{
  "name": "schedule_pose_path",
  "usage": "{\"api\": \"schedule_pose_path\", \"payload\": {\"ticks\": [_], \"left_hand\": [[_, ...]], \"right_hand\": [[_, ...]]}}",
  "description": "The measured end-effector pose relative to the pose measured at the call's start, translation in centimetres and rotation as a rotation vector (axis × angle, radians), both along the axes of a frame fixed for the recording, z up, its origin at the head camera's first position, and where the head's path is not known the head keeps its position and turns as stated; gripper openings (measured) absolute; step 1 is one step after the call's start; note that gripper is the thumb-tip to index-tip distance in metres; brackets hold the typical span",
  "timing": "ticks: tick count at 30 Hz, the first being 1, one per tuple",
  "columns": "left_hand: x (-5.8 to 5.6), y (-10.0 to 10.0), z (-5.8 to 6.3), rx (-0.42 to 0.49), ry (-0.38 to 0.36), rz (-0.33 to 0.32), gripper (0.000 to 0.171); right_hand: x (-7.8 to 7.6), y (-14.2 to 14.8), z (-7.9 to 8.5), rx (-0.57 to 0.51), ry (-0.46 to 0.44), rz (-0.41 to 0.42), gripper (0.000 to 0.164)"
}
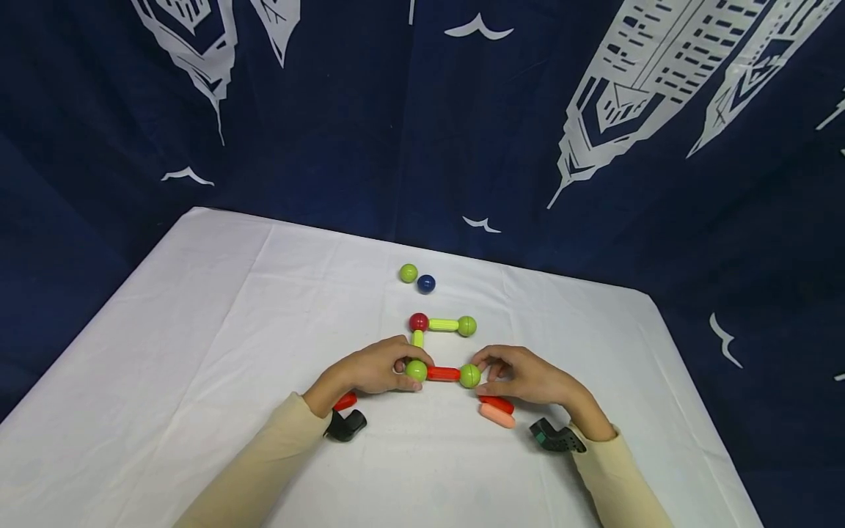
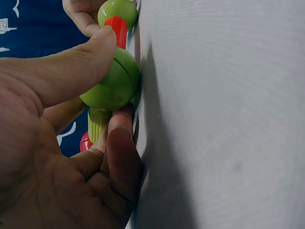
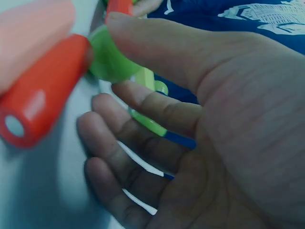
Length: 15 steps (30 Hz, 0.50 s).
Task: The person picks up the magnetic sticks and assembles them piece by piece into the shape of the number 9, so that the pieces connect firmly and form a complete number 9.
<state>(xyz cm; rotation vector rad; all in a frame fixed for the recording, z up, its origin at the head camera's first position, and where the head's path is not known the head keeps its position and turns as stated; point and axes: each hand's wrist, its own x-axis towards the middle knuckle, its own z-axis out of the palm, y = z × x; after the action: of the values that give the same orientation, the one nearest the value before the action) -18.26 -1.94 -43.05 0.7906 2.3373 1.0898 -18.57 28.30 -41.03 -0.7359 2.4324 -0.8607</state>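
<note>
My left hand (image 1: 378, 365) pinches a green ball (image 1: 416, 371) between thumb and fingers, low on the white cloth. From that ball a red rod (image 1: 443, 374) runs right to another green ball (image 1: 470, 376). My right hand (image 1: 528, 374) has its thumb and index finger around this second ball; its other fingers are loosely bent in the right wrist view. A yellow-green rod (image 2: 97, 125) goes from the left ball to a red ball (image 1: 419, 322). Another yellow-green rod (image 1: 443, 325) joins the red ball to a green end ball (image 1: 466, 326). The joined pieces form an open-sided shape.
A loose green ball (image 1: 408, 273) and a dark blue ball (image 1: 425, 284) sit farther back. A loose red rod (image 3: 43, 95) and a pink rod (image 1: 496, 416) lie below my right hand. Another red piece (image 1: 345, 401) is partly hidden by my left wrist. Behind the table hangs a navy curtain (image 1: 330, 110).
</note>
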Motion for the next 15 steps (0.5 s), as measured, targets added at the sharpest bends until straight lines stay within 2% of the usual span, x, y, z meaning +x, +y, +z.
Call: {"api": "schedule_pose_path", "payload": {"ticks": [7,15], "left_hand": [[0.0,0.1,-0.1,-0.003,-0.006,-0.004,0.035],[0.0,0.0,0.0,0.005,-0.008,-0.007,0.035]], "right_hand": [[0.0,1.1,0.3,0.017,-0.094,0.016,0.036],[-0.2,1.3,0.3,0.000,-0.121,0.025,0.037]]}}
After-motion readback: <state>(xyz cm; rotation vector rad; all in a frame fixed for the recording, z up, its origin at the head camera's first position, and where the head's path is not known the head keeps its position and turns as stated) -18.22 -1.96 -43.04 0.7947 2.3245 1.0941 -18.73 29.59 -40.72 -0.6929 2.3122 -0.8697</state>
